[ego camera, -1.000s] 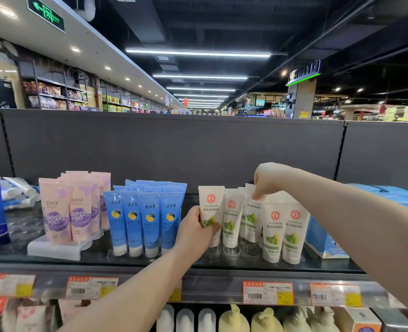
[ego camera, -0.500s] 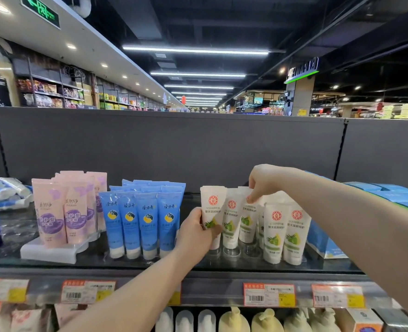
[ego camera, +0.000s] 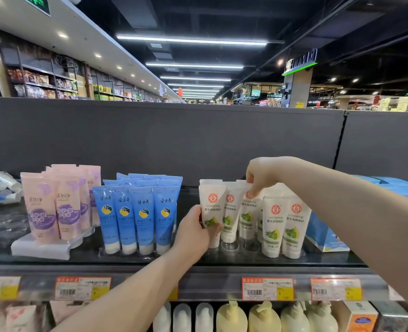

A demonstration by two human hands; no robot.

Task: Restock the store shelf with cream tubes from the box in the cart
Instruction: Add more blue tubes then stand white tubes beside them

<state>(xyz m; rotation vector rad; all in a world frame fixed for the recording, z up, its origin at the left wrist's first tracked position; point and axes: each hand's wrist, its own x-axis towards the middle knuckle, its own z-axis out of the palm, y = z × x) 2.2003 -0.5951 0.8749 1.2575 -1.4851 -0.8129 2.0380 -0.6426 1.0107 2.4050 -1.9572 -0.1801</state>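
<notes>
The left hand has its grip curled round the lower body of a white plastic cream tube with a red round emblem and green fruit print. This tube stands first to the right of the block of upright blue plastic tubes on the dark glass store shelf. The right hand pinches the flat crimped top of a like white tube, two places further right of the blue block. All these tubes stand on narrow caps and crowd against each other, so a sideways nudge from either hand would likely tip a neighbour and start a row falling. It could fall leftward into the blue block or rightward into the front pair of white tubes. A grip on the soft top alone steers the base poorly, and the cap may miss the clear round plastic holder and lean. The right forearm passes close above the front pair, and dropping it could sweep them off the shelf. The box and cart are out of view.
</notes>
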